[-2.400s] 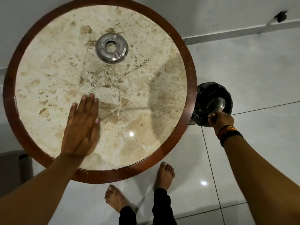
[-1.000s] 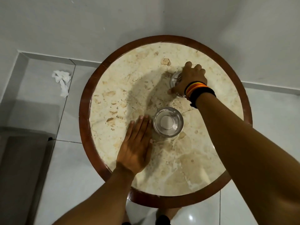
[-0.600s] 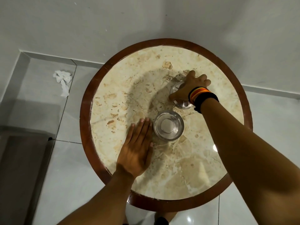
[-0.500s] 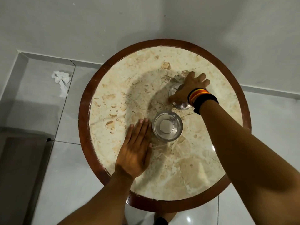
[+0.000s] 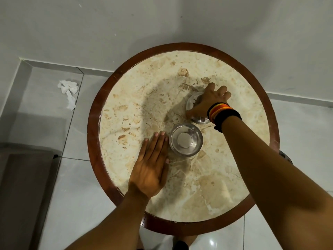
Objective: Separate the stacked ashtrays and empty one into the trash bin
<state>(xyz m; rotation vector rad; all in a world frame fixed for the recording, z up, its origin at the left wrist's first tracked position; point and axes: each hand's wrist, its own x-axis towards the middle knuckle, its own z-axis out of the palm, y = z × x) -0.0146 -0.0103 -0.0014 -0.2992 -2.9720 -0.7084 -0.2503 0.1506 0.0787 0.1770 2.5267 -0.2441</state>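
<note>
Two steel ashtray pieces sit on a round marble table (image 5: 207, 186) with a dark wooden rim. The bowl-shaped ashtray (image 5: 185, 139) stands near the middle, open side up, with nothing visible in it. Behind it to the right lies the second ashtray (image 5: 193, 103), mostly hidden under my right hand (image 5: 209, 100), whose fingers are closed around it from above. My left hand (image 5: 151, 165) lies flat, palm down, on the marble, its fingertips just left of the bowl ashtray and not touching it. The trash bin is almost entirely hidden.
A crumpled white tissue (image 5: 69, 91) lies on the grey tiled floor left of the table, near the wall. A dark mat or furniture edge (image 5: 23, 186) fills the lower left. A dark object (image 5: 286, 157) peeks out past the table's right rim.
Since 2.4 s ago my right hand came back from the dark bin beside the table, the bowl ashtray now rests on the marble, and my right hand has gripped the second ashtray and drawn it slightly nearer.
</note>
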